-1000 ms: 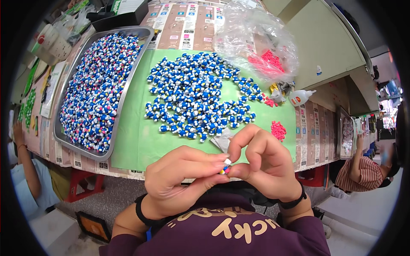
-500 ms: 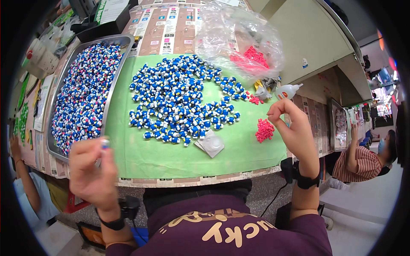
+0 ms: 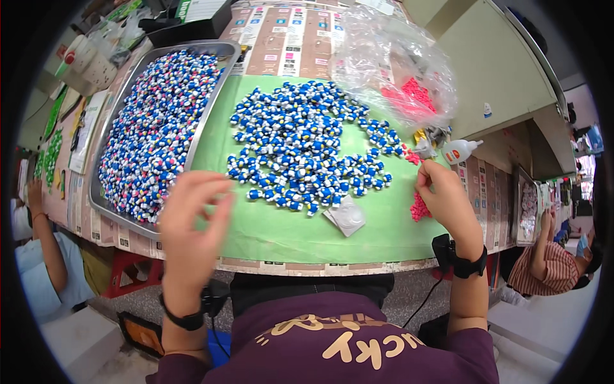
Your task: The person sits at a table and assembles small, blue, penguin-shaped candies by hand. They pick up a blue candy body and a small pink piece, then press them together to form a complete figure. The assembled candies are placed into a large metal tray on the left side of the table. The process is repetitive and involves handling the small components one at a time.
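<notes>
i see the left hand point(image 3: 195, 221) blurred, fingers parted, by the tray point(image 3: 208, 115); the right hand point(image 3: 449, 200), narrowed near pink pieces point(image 3: 419, 209), i can't tell. blue-white figures point(image 3: 291, 137) lie between, probably for easy reach.

Left hand point(image 3: 192, 224) (blurred) hangs by the tray point(image 3: 213, 105), right hand point(image 3: 446, 195) by pink pieces point(image 3: 419, 208).

A person's two bare forearms reach upward from the lower edge, held well apart, the left one point(image 3: 182, 342) and the right one point(image 3: 468, 304) both nearly upright. The left hand point(image 3: 192, 227) is blurred, raised with its loosely bent fingers point(image 3: 203, 184) pointing right and a gap between them and the thumb. The right hand point(image 3: 451, 201) leans inward, index finger curled toward the thumb; whether their tips touch is unclear.
</notes>
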A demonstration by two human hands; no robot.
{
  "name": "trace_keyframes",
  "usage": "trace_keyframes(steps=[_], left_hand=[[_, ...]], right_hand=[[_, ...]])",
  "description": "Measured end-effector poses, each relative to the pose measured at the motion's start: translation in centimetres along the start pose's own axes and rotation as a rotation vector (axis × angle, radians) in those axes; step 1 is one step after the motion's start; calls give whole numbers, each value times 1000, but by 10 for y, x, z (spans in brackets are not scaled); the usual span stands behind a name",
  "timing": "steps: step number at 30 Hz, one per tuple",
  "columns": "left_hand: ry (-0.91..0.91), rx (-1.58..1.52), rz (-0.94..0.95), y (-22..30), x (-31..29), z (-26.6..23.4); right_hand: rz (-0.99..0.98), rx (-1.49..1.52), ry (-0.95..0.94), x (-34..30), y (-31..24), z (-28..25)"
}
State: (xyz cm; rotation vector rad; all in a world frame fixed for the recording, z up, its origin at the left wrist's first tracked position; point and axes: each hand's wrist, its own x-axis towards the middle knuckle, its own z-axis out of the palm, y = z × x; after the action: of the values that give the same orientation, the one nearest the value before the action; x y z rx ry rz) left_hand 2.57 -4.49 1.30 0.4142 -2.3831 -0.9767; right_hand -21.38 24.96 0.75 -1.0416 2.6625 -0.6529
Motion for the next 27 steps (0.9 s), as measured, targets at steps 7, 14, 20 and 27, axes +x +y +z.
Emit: trace_keyframes(steps=[7, 14, 20, 27], left_hand=[[-184, 96, -61, -7, -4, 33], [-165, 30, -156, -5, -6, 34], [-159, 166, -7, -5, -8, 28], [-221, 108, -41, -8, -11, 23]], right_hand=[[-135, -96, 58, -4, -3, 4], [-215, -97, -15, -6, -18, 12], [-134, 326, -40, -13, -35, 3], [-297, -15, 27, -12, -27, 18]])
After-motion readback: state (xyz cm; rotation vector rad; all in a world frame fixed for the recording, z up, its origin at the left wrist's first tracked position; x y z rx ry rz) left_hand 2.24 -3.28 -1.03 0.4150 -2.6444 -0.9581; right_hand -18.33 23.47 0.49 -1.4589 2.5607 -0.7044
